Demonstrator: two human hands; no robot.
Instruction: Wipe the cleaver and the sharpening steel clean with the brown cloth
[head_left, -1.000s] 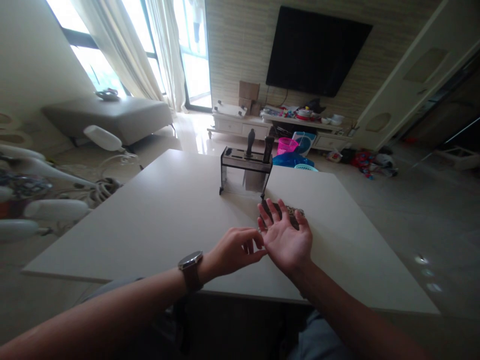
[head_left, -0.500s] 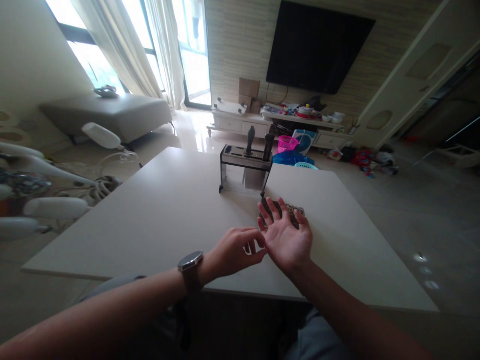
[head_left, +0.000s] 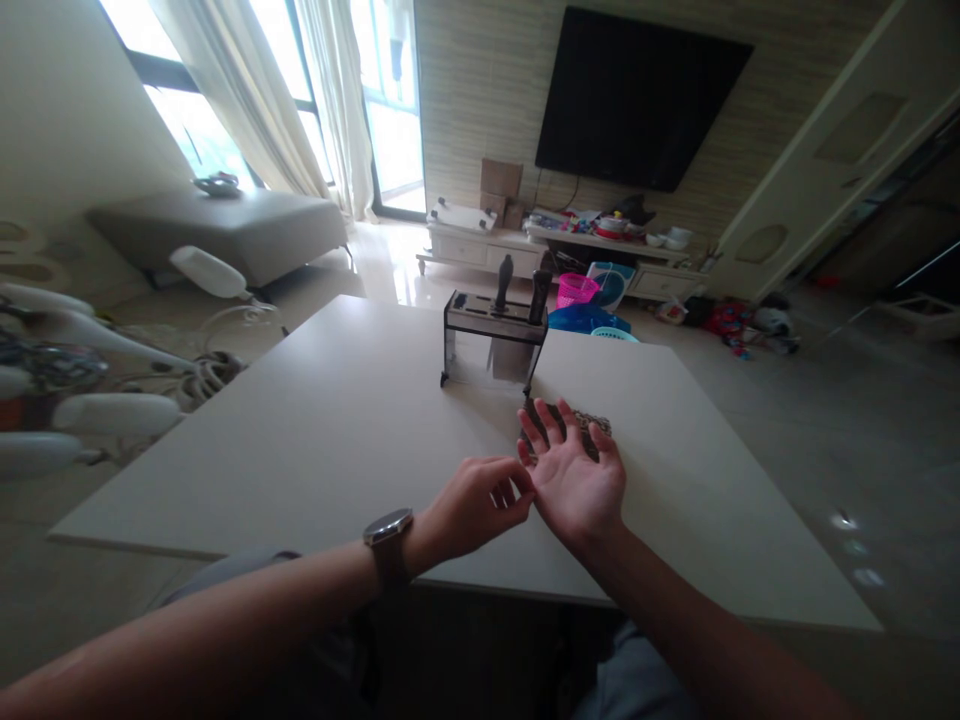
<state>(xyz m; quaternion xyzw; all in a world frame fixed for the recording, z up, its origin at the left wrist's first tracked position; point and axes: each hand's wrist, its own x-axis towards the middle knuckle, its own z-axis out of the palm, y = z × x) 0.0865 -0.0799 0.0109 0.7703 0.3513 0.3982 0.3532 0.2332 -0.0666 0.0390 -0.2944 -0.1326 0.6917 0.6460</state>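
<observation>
Palm up, my right hand (head_left: 576, 482) is held over the near part of the white table (head_left: 315, 420), its fingers spread and nothing lying on it. My left hand (head_left: 480, 505), with a watch (head_left: 388, 525) on its wrist, has thumb and fingers pinched together at the little-finger edge of my right palm. Whether anything small is in the pinch is hidden. Behind my right fingers lies a dark, textured item (head_left: 596, 424) with a lighter, chain-like edge, mostly covered. Farther back stands a clear-sided knife block (head_left: 491, 345) holding dark-handled knives (head_left: 504, 283).
To the left is a white lamp-like fixture (head_left: 116, 415) with several arms. Beyond the table's far edge are a pink basket (head_left: 576, 290) and blue items (head_left: 589, 319). A TV cabinet (head_left: 480, 250) stands along the wall, with a grey bench (head_left: 225, 235) near the window.
The view has shifted very slightly. Both hands keep nearly the same pose, the left fingers still pinched at the edge of the right palm.
</observation>
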